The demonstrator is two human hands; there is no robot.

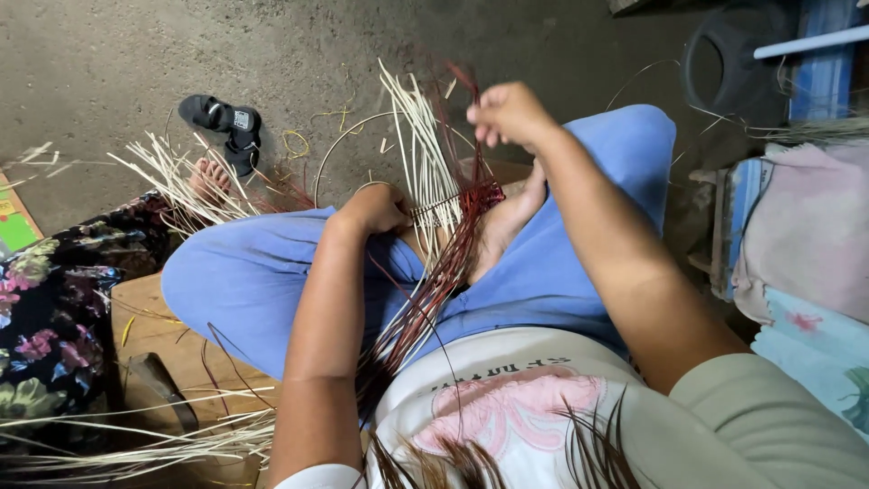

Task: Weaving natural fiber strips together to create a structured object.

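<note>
Many pale and dark red strips [433, 172] fan out from a small woven piece [450, 210] on the blue-trousered lap, where the left hand [376, 208] closes around its edge and the raised right hand [507, 113] pinches a red strand, a black sandal [222, 122] lying well apart on the floor.

sandal [226, 127]: black, on the concrete floor [109, 63]
floral cloth [50, 308]: at left
tyre [738, 63]: top right
pink cloth [806, 226]: at right
loose pale strips [136, 444]: bottom left
</note>
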